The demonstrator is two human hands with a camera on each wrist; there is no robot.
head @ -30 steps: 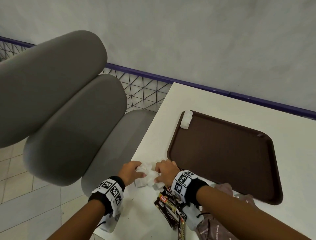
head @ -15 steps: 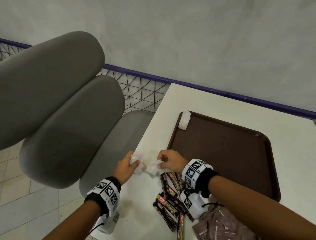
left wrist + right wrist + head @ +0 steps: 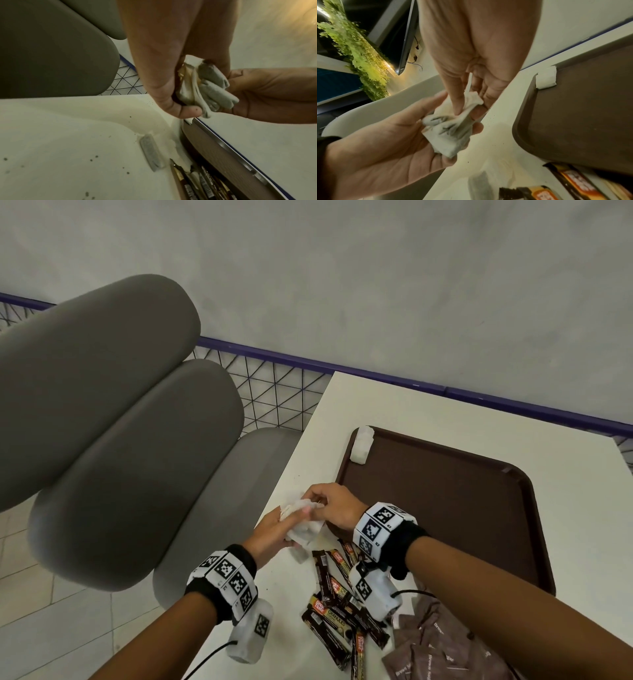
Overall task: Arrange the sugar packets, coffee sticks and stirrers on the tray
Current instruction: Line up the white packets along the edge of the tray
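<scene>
You're gathering sugar packets (image 3: 303,525): left hand (image 3: 270,537) cups them, right hand (image 3: 334,506) pinches them; next, the tray (image 3: 442,508).

A grey chair (image 3: 113,440) stands beside the white table (image 3: 394,412).

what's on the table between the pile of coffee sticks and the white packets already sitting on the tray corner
Both hands, left hand and right hand, holding a bunch of sugar packets. Beyond them the tray floor is bare. The head view shows it.
</scene>
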